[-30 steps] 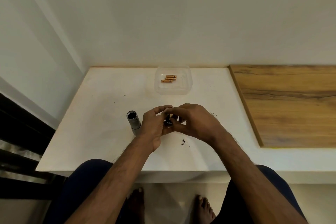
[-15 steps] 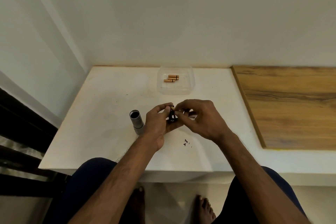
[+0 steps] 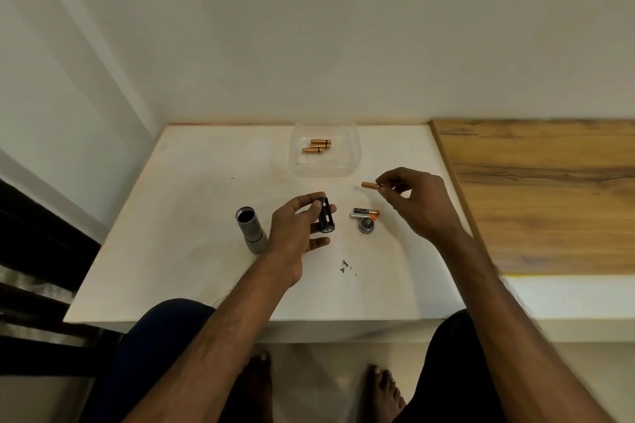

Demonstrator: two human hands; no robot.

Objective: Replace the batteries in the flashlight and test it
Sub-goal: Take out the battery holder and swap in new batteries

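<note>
Flashlight body (image 3: 251,228) open, left of bench (image 3: 178,233) centre. L hand (image 3: 295,233) grips black batt holder (image 3: 325,215); R hand (image 3: 417,203), apart from it, pinches one battery (image 3: 370,185). Two loose cells (image 3: 365,213) + cap (image 3: 366,225) lie between. Looks mid-unloading; reloading from tub (image 3: 352,161) at far edge, closing, testing left.

Left hand (image 3: 295,230) grips black battery holder (image 3: 325,216), upright above white table (image 3: 178,203). Right hand (image 3: 412,199) pinches copper battery (image 3: 370,185) by one end. Two batteries (image 3: 365,213) and end cap (image 3: 366,225) lie between hands. Grey flashlight body (image 3: 251,228) rests left, open end up. Clear tray (image 3: 324,166) holds three batteries (image 3: 318,146).
</note>
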